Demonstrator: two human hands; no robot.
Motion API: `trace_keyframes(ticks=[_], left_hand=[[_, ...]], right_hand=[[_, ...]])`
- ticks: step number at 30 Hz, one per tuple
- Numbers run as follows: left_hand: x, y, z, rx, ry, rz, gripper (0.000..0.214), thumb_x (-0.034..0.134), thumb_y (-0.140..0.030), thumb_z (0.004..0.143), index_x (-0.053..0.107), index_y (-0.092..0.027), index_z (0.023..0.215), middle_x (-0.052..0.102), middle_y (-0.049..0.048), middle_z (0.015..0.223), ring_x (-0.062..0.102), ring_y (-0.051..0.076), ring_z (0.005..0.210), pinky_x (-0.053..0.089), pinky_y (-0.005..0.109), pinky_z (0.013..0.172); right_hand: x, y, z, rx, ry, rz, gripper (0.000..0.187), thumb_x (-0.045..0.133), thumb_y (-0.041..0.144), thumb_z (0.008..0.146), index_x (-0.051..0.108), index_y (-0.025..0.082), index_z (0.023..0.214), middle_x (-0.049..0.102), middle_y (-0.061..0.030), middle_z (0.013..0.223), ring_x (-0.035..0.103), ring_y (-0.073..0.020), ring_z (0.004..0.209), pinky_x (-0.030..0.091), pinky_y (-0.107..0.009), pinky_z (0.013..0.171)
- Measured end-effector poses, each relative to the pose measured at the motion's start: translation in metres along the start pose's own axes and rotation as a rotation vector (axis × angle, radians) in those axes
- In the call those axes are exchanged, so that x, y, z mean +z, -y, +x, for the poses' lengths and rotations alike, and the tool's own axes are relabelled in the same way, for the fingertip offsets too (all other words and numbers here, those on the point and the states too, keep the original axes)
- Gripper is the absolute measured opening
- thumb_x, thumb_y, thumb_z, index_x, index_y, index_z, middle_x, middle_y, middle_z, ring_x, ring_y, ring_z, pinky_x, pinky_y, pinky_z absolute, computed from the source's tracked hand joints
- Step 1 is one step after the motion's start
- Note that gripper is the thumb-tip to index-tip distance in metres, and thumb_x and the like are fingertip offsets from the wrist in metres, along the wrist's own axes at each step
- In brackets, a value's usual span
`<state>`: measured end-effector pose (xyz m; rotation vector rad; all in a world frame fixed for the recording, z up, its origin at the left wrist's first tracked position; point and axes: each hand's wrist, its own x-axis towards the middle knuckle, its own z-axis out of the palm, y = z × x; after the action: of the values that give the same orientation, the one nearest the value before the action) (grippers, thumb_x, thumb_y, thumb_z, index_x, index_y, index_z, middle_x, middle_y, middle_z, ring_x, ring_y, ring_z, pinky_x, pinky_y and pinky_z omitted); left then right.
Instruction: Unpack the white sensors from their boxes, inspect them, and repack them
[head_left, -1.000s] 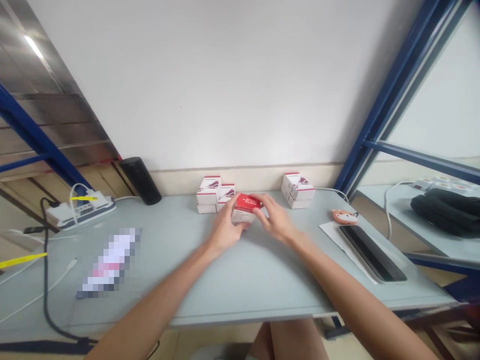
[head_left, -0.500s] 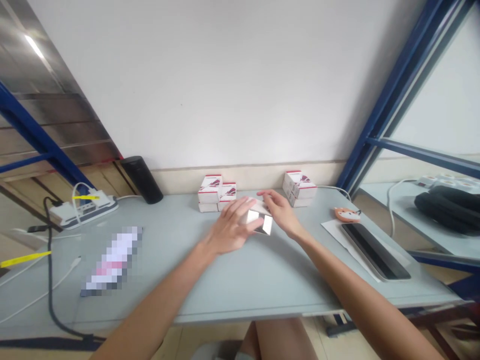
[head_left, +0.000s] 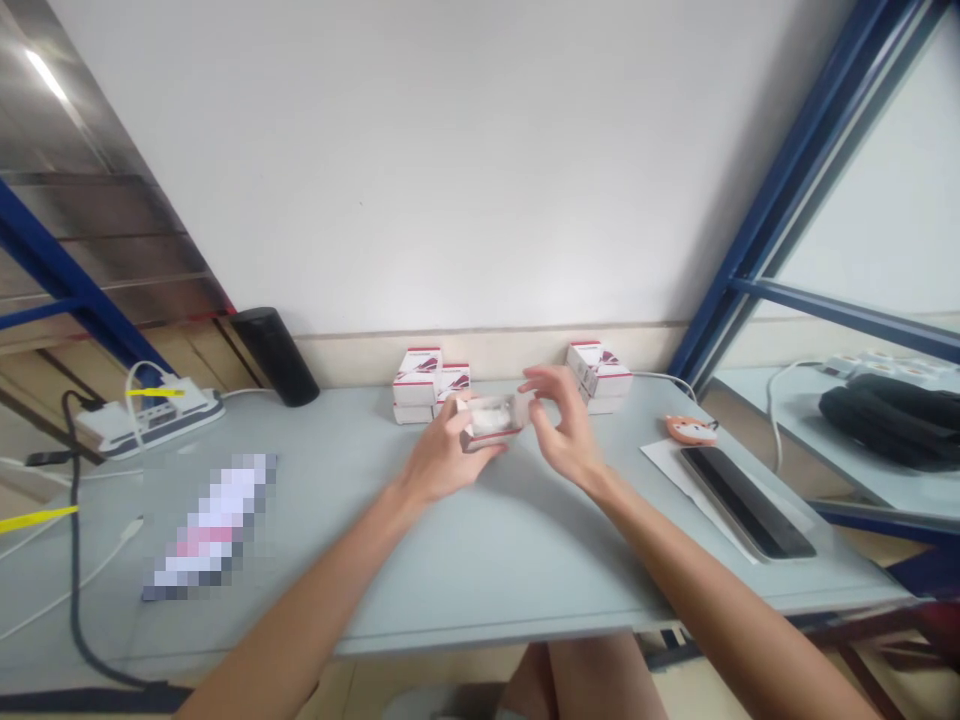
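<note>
White-and-red carton (head_left: 489, 418) pinched in our left hand (head_left: 448, 452); our right hand (head_left: 568, 425) spread, just beside it, near stacked cartons (head_left: 418, 387) on the tabletop (head_left: 480, 590).

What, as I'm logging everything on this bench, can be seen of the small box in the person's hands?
The small rectangular box, cardboard by its look, seems held clear of the table, slightly tilted, a broad face turned toward the camera. That face looks white and shiny, with a red strip along its lower edge; any print is too blurred to read. The left hand grips its left end with the fingers. The right hand is close by its right end; contact is unclear.
</note>
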<state>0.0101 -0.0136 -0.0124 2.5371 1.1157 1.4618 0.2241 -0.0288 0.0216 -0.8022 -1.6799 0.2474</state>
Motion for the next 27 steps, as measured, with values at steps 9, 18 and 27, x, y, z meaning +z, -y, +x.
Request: trace_keyframes(ticks=[9, 18, 27], left_hand=[[-0.006, 0.006, 0.004, 0.251, -0.091, 0.188, 0.035, 0.077, -0.022, 0.088, 0.056, -0.029, 0.115, 0.058, 0.0127, 0.140, 0.062, 0.028, 0.131, 0.059, 0.045, 0.101], [0.011, 0.001, 0.002, 0.191, 0.010, 0.065, 0.054, 0.072, -0.024, 0.093, 0.050, -0.032, 0.142, 0.059, 0.0121, 0.148, 0.063, 0.025, 0.132, 0.056, 0.042, 0.107], [0.007, 0.014, 0.007, -0.204, 0.135, 0.007, 0.086, 0.078, -0.021, 0.082, 0.041, -0.039, 0.157, 0.035, 0.0100, 0.162, 0.052, 0.033, 0.142, 0.050, 0.047, 0.113]], right_hand=[[-0.001, -0.005, -0.001, -0.062, 0.139, -0.400, 0.027, 0.054, 0.030, 0.101, 0.075, 0.030, 0.118, 0.064, -0.0102, 0.125, 0.061, -0.0292, 0.115, 0.052, -0.048, 0.099], [0.007, -0.029, 0.000, 0.270, 0.086, -0.111, 0.024, 0.068, 0.045, 0.092, 0.076, 0.024, 0.083, 0.069, -0.0084, 0.109, 0.065, -0.0270, 0.107, 0.051, -0.046, 0.100], [-0.041, -0.052, 0.028, 0.482, -0.553, 0.144, 0.038, 0.060, 0.059, 0.091, 0.060, 0.022, 0.096, 0.066, -0.0038, 0.092, 0.061, -0.0159, 0.068, 0.051, -0.025, 0.050]])
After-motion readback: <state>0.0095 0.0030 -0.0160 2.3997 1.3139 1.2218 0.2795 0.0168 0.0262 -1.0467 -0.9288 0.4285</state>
